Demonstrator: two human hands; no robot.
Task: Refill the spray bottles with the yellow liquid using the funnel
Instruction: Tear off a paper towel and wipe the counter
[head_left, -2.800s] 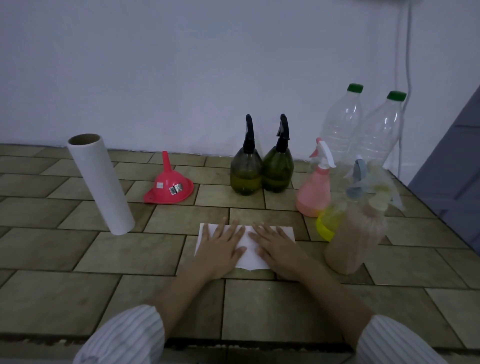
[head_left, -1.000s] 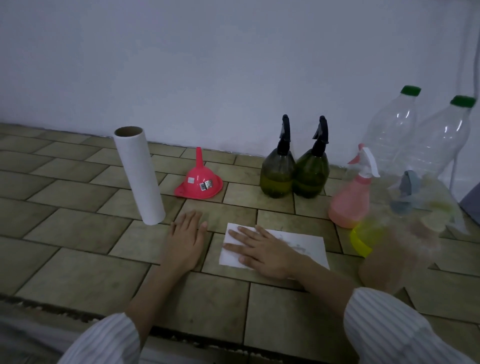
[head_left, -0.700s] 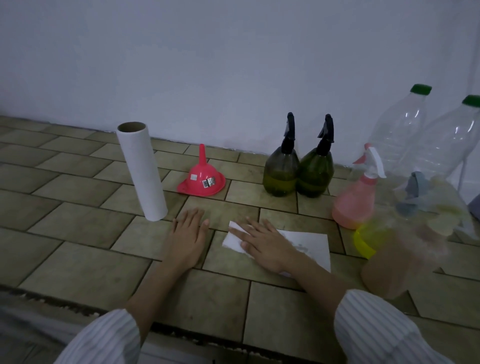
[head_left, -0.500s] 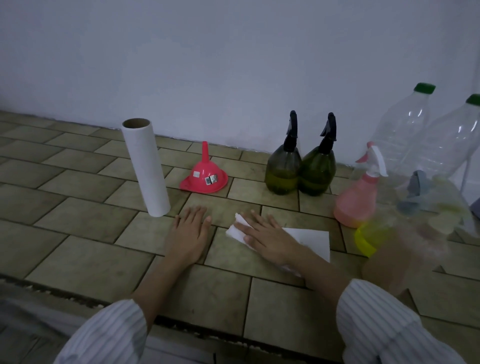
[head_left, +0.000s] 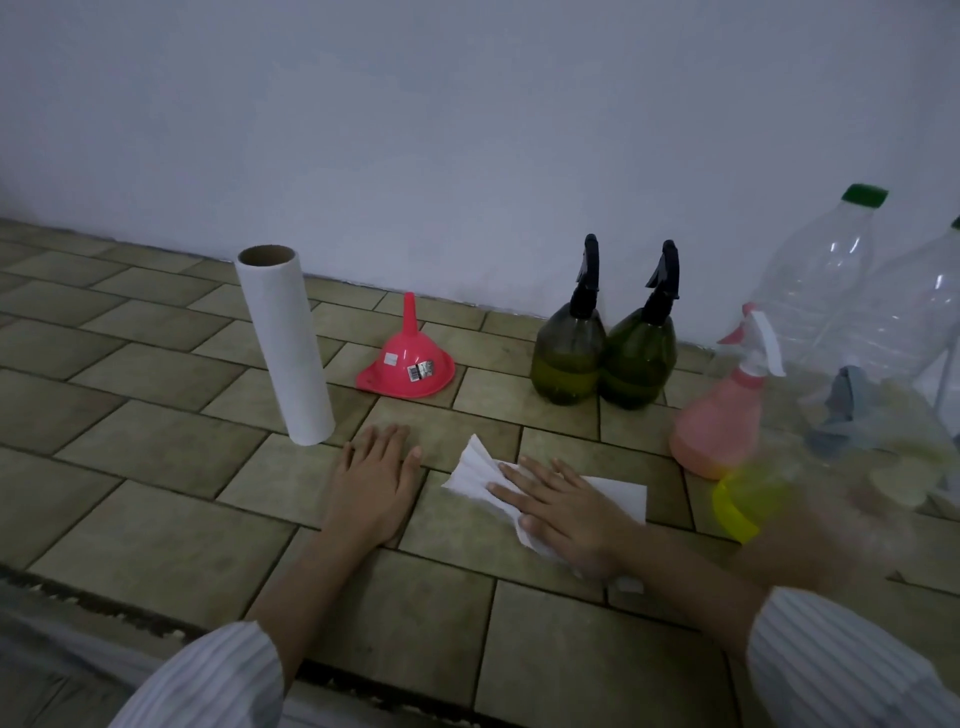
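A pink funnel (head_left: 406, 361) stands mouth-down on the tiled counter near the wall. Two dark green spray bottles (head_left: 569, 348) (head_left: 641, 353) with black triggers stand side by side to its right, each holding some yellowish liquid. A pink spray bottle (head_left: 719, 422), a yellow one (head_left: 737, 501) and a blurred brownish one (head_left: 815, 551) crowd the right side. My left hand (head_left: 375, 480) lies flat on the tiles. My right hand (head_left: 563, 506) presses flat on a white paper towel (head_left: 618, 496), whose left end is bunched up.
A white paper-towel roll (head_left: 285, 348) stands upright left of the funnel. Two large clear bottles with green caps (head_left: 821, 280) (head_left: 914, 322) stand at the back right. The counter's front edge (head_left: 156, 623) runs just below my forearms.
My left hand left the paper and settled on the tiles to the left. My right hand has pushed the paper leftward, crumpling its left end. The view shifted left.
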